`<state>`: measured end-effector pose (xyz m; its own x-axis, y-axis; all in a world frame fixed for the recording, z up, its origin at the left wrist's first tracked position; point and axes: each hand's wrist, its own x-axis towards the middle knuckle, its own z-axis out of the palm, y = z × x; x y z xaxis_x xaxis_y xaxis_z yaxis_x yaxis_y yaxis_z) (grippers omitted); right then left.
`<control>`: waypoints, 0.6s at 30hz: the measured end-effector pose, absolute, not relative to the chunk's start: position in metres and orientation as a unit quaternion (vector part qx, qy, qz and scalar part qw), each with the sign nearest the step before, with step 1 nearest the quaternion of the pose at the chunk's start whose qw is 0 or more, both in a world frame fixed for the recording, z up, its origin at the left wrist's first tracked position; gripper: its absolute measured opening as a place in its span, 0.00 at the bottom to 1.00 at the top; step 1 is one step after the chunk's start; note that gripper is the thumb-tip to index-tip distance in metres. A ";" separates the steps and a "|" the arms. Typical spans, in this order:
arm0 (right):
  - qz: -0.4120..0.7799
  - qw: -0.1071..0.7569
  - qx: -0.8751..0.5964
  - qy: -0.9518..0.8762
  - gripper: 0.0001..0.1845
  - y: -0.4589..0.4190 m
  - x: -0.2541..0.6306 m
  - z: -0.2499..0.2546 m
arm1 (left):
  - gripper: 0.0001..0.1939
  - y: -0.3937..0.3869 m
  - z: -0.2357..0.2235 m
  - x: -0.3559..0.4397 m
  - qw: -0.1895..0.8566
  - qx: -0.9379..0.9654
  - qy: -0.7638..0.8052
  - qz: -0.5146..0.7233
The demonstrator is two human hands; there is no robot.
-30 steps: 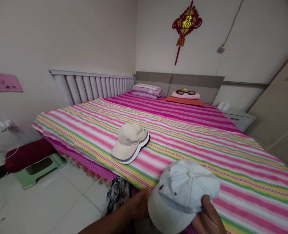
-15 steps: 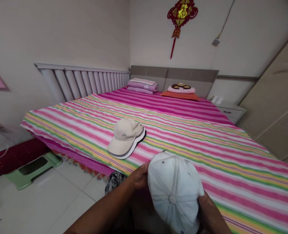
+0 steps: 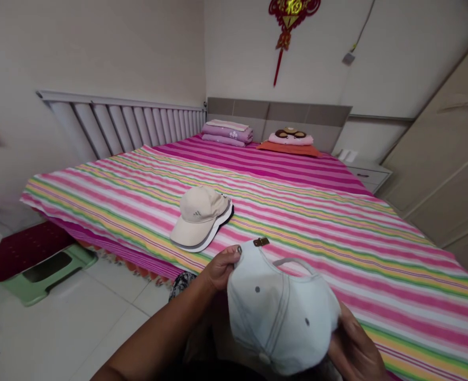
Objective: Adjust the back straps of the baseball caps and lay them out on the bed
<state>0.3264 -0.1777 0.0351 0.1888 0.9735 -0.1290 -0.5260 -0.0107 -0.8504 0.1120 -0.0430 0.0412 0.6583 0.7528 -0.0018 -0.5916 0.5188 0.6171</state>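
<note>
A pale, whitish baseball cap (image 3: 281,312) is held between my two hands above the near edge of the bed. Its back faces away from me, showing the strap opening and a small metal buckle (image 3: 261,242). My left hand (image 3: 222,269) pinches the cap's rim close to the buckle. On the right side of the cap, my right hand (image 3: 352,341) grips the edge, its fingers partly hidden. Beyond my left hand, a beige cap (image 3: 200,211) with a dark logo lies on top of a white cap and a dark one, stacked together.
A striped sheet (image 3: 337,227) covers the bed. Folded purple bedding (image 3: 228,133) and a pink pillow (image 3: 291,138) on an orange cloth lie near the headboard (image 3: 281,116). A green stool (image 3: 51,272) stands on the tiled floor at left. A nightstand (image 3: 368,175) is at far right.
The pale cap has tilted: its crown top has turned down toward me, and its back opening, strap and buckle now show. My view has shifted slightly.
</note>
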 end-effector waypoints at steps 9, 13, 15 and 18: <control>0.658 0.589 -0.379 -0.277 0.18 -0.186 0.317 0.051 | 0.18 -0.048 0.051 0.109 0.851 0.373 0.149 0.338; 0.669 0.578 -0.366 -0.290 0.18 -0.186 0.318 0.050 | 0.21 -0.048 0.049 0.109 0.847 0.385 0.151 0.334; 0.675 0.566 -0.353 -0.314 0.21 -0.186 0.321 0.050 | 0.19 -0.047 0.050 0.109 0.843 0.399 0.149 0.329; 0.677 0.541 -0.329 -0.375 0.20 -0.184 0.324 0.053 | 0.14 -0.048 0.055 0.111 0.832 0.432 0.158 0.311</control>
<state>0.3241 -0.1840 0.0530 -0.1980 0.9794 -0.0383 -0.4860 -0.1320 -0.8640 0.1108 -0.0477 0.0554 0.7569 0.6535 0.0048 -0.3802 0.4344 0.8165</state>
